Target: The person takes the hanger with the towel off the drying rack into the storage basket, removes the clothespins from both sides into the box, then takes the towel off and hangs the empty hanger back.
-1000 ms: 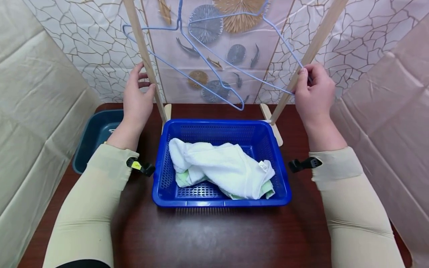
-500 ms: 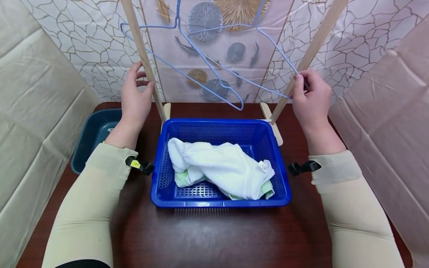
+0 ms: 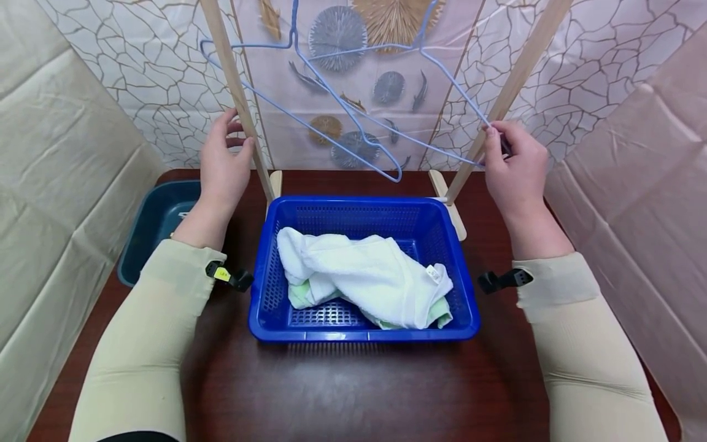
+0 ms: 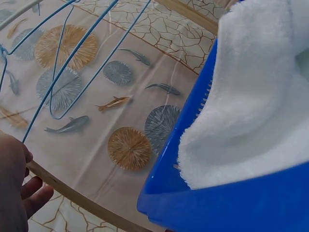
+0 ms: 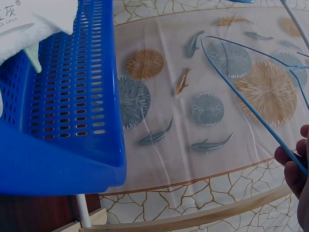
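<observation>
Two light-blue wire hangers hang before the back wall. My right hand [image 3: 516,162] pinches the lower right end of the right hanger [image 3: 453,80], beside the right wooden post [image 3: 510,86]; the right wrist view shows its fingertips on the hanger's wire. My left hand [image 3: 223,159] holds the left wooden post [image 3: 237,92], thumb in front and fingers reaching behind it. The left hanger [image 3: 331,147] hangs to the right of that hand. Between my arms stands a blue basket [image 3: 364,336] with a folded white towel [image 3: 364,270], pale green underneath, lying in it.
A dark green tub [image 3: 140,227] stands at the left behind my forearm, its contents mostly hidden. Wooden feet [image 3: 455,218] of the rack rest on the brown table [image 3: 353,393] behind the basket. Light padded panels [image 3: 646,202] rise on both sides.
My right hand has shifted slightly down with the hanger's end, and that hanger has swung left and tilted. The left hand stays at the post, nearly still.
</observation>
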Tool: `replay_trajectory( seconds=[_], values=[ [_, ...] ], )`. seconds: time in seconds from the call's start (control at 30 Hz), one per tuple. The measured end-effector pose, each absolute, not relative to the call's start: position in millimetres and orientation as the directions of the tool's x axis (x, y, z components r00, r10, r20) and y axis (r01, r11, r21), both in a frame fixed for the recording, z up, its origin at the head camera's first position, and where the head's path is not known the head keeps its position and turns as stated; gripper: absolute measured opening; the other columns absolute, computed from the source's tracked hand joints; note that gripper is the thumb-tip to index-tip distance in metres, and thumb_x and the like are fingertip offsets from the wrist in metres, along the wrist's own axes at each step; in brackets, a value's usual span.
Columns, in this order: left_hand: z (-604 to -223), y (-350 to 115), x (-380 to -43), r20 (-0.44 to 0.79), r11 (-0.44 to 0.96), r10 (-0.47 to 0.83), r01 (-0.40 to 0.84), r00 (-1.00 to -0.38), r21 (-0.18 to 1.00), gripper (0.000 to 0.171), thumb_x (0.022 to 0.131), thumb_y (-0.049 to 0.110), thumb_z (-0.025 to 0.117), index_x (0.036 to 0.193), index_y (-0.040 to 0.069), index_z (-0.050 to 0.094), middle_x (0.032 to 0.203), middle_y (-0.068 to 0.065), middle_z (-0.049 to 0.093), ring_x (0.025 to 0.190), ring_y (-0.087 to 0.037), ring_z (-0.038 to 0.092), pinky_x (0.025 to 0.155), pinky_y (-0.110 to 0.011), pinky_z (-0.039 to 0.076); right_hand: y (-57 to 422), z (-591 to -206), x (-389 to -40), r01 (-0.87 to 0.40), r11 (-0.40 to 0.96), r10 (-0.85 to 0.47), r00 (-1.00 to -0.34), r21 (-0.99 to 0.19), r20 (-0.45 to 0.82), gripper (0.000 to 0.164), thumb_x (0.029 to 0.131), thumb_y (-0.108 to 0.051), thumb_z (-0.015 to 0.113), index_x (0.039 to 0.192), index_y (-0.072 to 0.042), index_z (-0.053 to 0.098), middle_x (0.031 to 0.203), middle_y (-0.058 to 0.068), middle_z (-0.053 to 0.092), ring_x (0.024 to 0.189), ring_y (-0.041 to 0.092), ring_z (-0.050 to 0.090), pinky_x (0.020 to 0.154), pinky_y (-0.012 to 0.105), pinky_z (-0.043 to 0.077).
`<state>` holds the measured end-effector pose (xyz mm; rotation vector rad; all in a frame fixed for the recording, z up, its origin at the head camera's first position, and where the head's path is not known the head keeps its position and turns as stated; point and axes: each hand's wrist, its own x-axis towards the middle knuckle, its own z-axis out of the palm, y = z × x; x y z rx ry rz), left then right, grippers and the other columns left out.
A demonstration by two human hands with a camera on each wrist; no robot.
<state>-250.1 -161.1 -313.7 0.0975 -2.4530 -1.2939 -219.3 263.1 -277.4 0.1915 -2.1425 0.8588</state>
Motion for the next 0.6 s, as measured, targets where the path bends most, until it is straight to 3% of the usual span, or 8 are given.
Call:
replay_trajectory(
  seconds=[0.3,0.6],
  values=[
    [-326,-167,-231,0.230,0.636,-0.184,0.062,-0.956,0.770,0.049,0.094,0.040,0.046,0.140,0.038,0.030,0.135,0.006,0.047,0.115,-0.010,0.051,0.089,-0.030,0.048,273,-287,-216,-0.393,0.741,0.168,-0.675,-0.544,0.718,0.030,0.092,-0.029,0.051,0.101,-0.007,0.069,0.078,0.003,0.061,0.061,-0.004,0.048,0.061,0.012,0.039],
    [-333,-183,-201,0.178,0.723,-0.088,0.060,-0.980,0.688,0.049,0.093,0.044,0.047,0.139,0.032,0.038,0.134,0.001,0.049,0.117,-0.019,0.050,0.091,-0.042,0.047,290,-302,-209,-0.324,0.645,0.231,-0.781,-0.692,0.581,0.027,0.094,-0.030,0.050,0.111,-0.018,0.067,0.074,0.003,0.060,0.058,0.002,0.057,0.050,0.012,0.044]
  ],
)
